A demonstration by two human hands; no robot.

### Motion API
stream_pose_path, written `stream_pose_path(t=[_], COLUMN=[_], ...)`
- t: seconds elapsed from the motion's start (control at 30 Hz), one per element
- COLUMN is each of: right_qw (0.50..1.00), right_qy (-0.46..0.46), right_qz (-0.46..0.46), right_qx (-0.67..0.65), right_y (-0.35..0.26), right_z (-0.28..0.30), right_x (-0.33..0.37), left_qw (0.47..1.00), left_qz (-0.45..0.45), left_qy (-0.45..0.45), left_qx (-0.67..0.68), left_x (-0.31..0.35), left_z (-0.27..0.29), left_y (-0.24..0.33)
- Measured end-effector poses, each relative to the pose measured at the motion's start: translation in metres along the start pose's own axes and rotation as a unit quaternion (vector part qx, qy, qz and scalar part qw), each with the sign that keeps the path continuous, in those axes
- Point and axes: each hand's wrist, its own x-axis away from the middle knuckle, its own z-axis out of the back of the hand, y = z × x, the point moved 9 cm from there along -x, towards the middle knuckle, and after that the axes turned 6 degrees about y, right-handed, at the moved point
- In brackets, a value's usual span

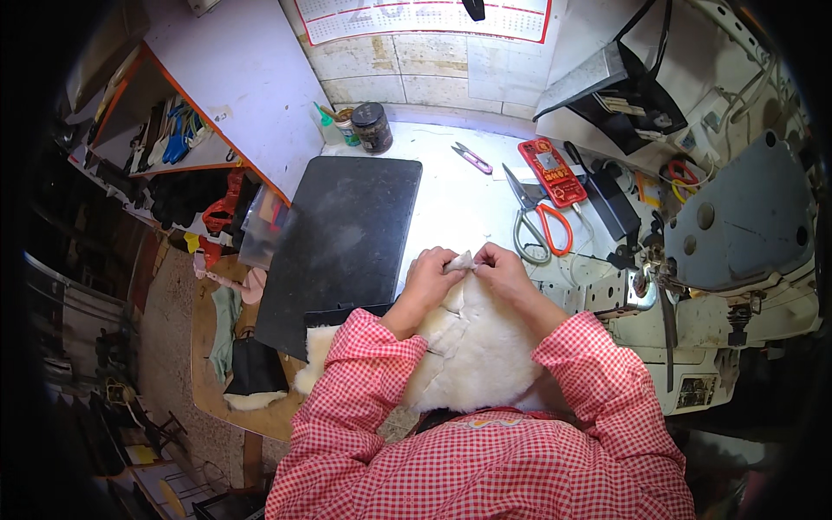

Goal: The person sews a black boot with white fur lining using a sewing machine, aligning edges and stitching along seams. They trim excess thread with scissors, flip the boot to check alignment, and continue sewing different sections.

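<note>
A piece of white fluffy fleece (pixel 498 355) hangs from the table toward my lap, with seams or creases down its middle. My left hand (pixel 426 279) pinches its upper edge between thumb and fingers. Close beside it, my right hand (pixel 511 277) pinches the same edge, the fingertips of both nearly meeting at a small folded tip. A second strip of fleece with a black border (pixel 322 338) lies under my left forearm. Just beyond my right hand are shears (pixel 544 230) with one green and one orange handle.
A black mat (pixel 347 225) covers the table's left side. Thread snips (pixel 473 159), a red phone (pixel 553 173) and a black case (pixel 612 204) lie farther back. A dark jar (pixel 372 128) stands by the wall. The grey-blue sewing machine (pixel 737 217) fills the right.
</note>
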Motion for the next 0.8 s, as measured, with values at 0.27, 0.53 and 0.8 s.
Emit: stream_pose_path(t=[0.27,0.53,0.8], right_qw=[0.999,0.998,0.999], right_qy=[-0.025,-0.002,-0.001], right_qz=[-0.027,0.008,0.039], right_qx=[-0.022,0.069,0.009], right_y=[-0.005,-0.048,-0.073], right_z=[-0.009,0.004,0.011], right_x=[-0.003,0.009,0.023], left_qw=[0.997,0.964,0.978], left_qz=[0.053,0.1,-0.132], left_qy=[-0.047,-0.209,-0.159], left_qx=[0.044,0.129,0.027], left_x=[-0.007,-0.009,-0.015], left_z=[-0.007,0.003,0.027], left_y=[-0.012,0.013,0.047])
